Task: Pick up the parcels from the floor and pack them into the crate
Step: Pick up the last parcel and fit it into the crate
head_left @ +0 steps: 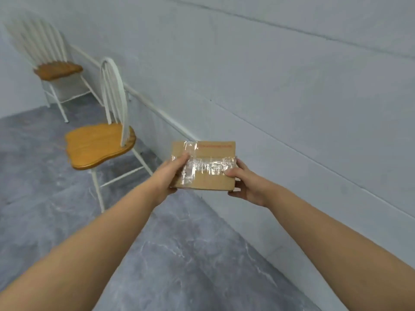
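Observation:
A small brown cardboard parcel (pixel 208 153) with clear tape across its top and red print near its far edge is held up in the air at the middle of the head view. My left hand (pixel 167 176) grips its left side, thumb on top. My right hand (pixel 243 184) grips its right side, thumb on the taped top. Both arms reach forward from the bottom corners. No crate and no other parcels are in view.
A white chair with a wooden seat (pixel 98 147) stands just left of the parcel, against the pale wall (pixel 292 86). A second white chair (pixel 56 70) stands in the far left corner. Grey marbled floor (pixel 179 254) lies below my arms.

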